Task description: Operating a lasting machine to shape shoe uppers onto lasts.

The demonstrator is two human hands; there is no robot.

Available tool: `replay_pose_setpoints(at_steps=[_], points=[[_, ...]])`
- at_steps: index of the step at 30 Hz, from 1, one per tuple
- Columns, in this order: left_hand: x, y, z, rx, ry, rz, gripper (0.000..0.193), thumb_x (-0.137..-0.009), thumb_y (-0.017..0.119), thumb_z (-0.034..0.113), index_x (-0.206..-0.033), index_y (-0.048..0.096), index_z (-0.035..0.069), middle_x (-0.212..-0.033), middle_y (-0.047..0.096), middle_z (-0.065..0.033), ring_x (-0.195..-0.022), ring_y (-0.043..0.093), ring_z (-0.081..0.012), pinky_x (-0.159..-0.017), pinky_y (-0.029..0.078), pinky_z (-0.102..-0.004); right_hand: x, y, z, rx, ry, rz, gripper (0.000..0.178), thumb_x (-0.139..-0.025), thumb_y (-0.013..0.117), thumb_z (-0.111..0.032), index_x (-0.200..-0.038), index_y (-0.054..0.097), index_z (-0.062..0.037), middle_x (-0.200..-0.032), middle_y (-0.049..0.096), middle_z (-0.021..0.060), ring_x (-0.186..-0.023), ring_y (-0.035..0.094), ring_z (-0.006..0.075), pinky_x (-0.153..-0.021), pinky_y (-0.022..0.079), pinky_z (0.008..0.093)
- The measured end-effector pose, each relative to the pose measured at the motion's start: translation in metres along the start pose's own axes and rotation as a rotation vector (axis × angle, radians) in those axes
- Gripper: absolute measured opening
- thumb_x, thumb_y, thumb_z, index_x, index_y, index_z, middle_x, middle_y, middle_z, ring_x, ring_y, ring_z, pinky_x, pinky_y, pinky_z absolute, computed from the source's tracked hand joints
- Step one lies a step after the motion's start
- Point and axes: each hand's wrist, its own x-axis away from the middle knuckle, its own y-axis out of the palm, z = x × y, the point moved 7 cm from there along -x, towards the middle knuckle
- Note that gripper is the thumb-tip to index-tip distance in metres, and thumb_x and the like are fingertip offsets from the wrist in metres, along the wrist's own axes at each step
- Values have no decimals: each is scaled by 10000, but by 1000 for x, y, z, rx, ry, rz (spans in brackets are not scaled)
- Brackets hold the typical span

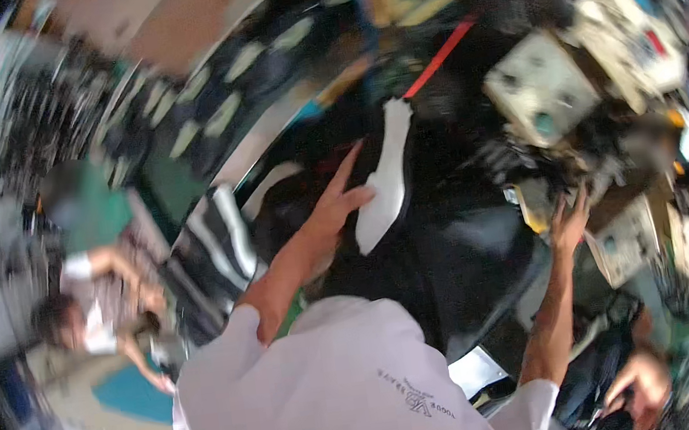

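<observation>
The white sole-shaped piece (pixel 389 185) is lying just right of the left grip (pixel 334 214), over a black surface (pixel 477 242), its broad end pointing toward the wearer and its narrow end pointing away. The left grip is standing wide, index finger and thumb well parted, the thumb tip meeting or overlapping the piece's near-side edge — whether it is pressing there, I cannot tell. The piece is looking thin and light, probably semi-stiff, bending most at its slim waist and perhaps sliding easily if its face is smooth; pinching both long edges just above the broad end would seem surest, sparing the narrow tip. Well apart, the right grip (pixel 569 226) is resting beside a yellow-edged item (pixel 531 211), its fingers blurring, so I cannot tell whether it is holding anything. Beyond the left grip, a red strip (pixel 440 59) is slanting away from the piece's narrow end, and rows of pale shoe parts (pixel 246 60) are lining a rack — a boxy cream machine (pixel 542 87) is standing beyond the right grip.
</observation>
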Motion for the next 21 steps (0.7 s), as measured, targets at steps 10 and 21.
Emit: replay_pose_setpoints(at_steps=[10, 21], points=[[175, -215, -9, 23, 285, 856, 882, -995, 758, 109, -1725, 264, 88, -1484, 561, -109, -1268, 581, -198, -1110, 448, -306, 109, 102, -32, -222, -138, -276, 364, -1063, 590, -274, -1151, 761, 36, -1080, 735, 286, -967, 703, 466, -875, 555, 543], [293, -356, -119, -1223, -655, 983, 661, -1074, 489, 556, -1432, 533, 3, -1157, 731, -369, -1070, 728, -537, -939, 578, -605, 124, 85, -7, -81, -85, -224, 353, -976, 667, -200, -1232, 759, 26, -1182, 772, 232, -1064, 733, 422, -938, 577, 478]])
